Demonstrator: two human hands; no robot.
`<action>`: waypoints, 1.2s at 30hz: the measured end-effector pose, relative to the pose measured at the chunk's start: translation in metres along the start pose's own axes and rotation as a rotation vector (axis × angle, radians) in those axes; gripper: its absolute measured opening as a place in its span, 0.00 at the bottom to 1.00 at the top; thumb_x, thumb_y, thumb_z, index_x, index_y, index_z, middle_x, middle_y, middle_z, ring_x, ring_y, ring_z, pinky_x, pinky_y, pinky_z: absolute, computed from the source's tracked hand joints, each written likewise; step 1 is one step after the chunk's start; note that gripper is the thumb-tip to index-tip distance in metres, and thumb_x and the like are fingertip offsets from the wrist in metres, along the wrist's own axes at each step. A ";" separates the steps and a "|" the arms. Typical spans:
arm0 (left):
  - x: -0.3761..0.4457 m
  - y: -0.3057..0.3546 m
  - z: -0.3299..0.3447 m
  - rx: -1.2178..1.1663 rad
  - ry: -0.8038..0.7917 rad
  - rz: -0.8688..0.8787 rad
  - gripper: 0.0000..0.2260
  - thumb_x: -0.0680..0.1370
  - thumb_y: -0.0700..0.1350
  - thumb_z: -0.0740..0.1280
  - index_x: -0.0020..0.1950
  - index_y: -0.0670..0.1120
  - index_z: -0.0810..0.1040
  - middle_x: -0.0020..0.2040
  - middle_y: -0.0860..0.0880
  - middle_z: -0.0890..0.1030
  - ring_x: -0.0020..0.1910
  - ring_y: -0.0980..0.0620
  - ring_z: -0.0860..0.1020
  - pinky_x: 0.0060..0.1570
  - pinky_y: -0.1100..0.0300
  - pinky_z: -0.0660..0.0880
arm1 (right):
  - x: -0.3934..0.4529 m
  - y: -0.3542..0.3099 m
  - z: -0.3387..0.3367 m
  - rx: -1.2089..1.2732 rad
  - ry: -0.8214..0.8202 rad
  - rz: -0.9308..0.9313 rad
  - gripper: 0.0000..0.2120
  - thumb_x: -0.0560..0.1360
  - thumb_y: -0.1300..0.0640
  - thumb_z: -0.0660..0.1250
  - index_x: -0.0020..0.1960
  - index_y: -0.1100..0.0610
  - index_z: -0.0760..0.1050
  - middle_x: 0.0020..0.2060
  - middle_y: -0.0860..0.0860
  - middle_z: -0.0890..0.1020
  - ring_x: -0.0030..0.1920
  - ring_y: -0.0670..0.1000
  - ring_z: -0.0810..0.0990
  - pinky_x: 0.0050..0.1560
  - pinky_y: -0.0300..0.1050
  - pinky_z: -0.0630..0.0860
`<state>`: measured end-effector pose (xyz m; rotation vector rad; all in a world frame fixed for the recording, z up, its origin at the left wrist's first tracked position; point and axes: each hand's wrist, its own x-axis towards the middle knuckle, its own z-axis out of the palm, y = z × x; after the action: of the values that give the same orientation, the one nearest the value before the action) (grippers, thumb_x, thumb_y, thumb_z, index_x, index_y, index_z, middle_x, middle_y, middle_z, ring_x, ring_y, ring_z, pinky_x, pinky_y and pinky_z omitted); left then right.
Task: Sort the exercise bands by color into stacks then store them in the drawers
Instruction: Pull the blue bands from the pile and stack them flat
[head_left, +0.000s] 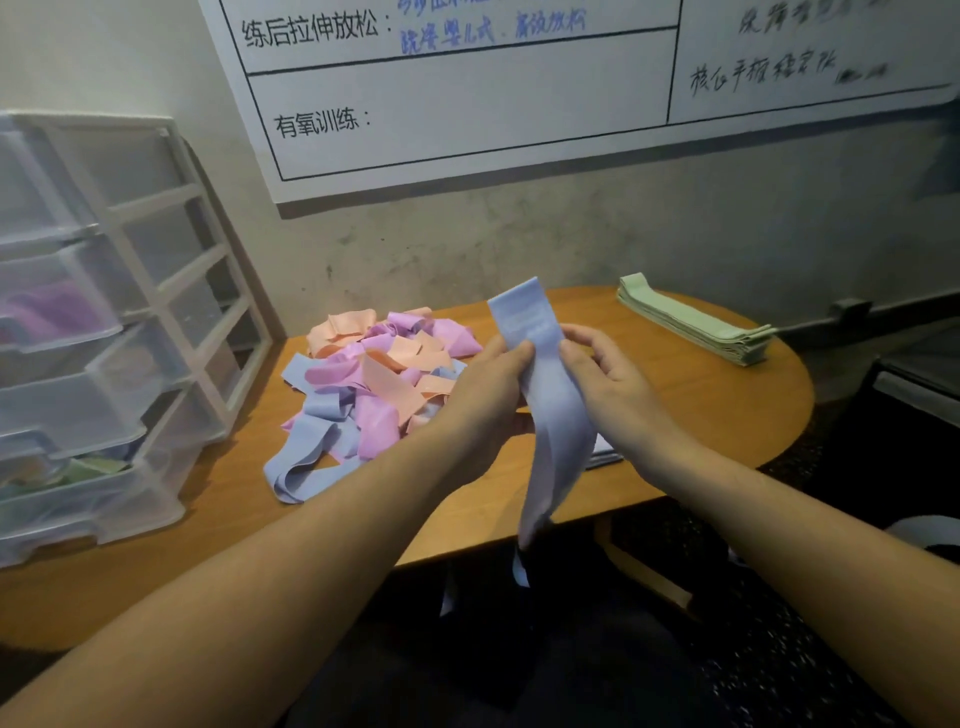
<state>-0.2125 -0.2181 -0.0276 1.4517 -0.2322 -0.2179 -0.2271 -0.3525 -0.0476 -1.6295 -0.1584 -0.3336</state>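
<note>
I hold a light blue exercise band (553, 415) upright above the wooden table (675, 415). My left hand (485, 384) grips its left edge and my right hand (608, 374) pinches its right edge; its lower end hangs past the table's front edge. A mixed pile of pink, peach and blue bands (374, 384) lies left of my hands. A neat stack of green bands (691, 325) sits at the table's far right. Under my right wrist, a flat blue stack (605, 452) is partly hidden.
A clear plastic drawer unit (104, 322) stands on the table's left, several drawers pulled out, with purple and green bands inside some. A whiteboard (467, 93) hangs on the wall behind. A dark object (919, 395) stands right of the table.
</note>
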 end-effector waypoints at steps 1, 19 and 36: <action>0.003 0.001 0.002 -0.017 0.005 0.001 0.11 0.85 0.45 0.56 0.60 0.50 0.77 0.52 0.49 0.85 0.49 0.50 0.83 0.42 0.54 0.78 | -0.001 0.003 -0.002 0.000 -0.007 0.019 0.09 0.84 0.50 0.61 0.62 0.49 0.74 0.54 0.46 0.82 0.53 0.39 0.80 0.58 0.41 0.76; 0.048 0.003 0.022 -0.419 0.204 -0.129 0.19 0.80 0.41 0.61 0.69 0.35 0.71 0.51 0.38 0.79 0.42 0.43 0.82 0.39 0.52 0.82 | 0.001 0.042 -0.027 -0.114 -0.062 0.121 0.05 0.81 0.52 0.66 0.54 0.52 0.78 0.39 0.62 0.81 0.40 0.52 0.76 0.44 0.50 0.70; 0.155 -0.015 0.022 -0.060 0.445 -0.047 0.16 0.79 0.34 0.56 0.67 0.38 0.71 0.56 0.36 0.79 0.37 0.52 0.83 0.29 0.61 0.77 | 0.021 0.064 -0.061 -0.291 -0.058 0.276 0.15 0.78 0.58 0.62 0.64 0.50 0.71 0.33 0.53 0.74 0.28 0.48 0.71 0.23 0.38 0.65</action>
<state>-0.0705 -0.2847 -0.0369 1.4090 0.1699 0.0626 -0.1954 -0.4208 -0.0982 -1.9220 0.0758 -0.0992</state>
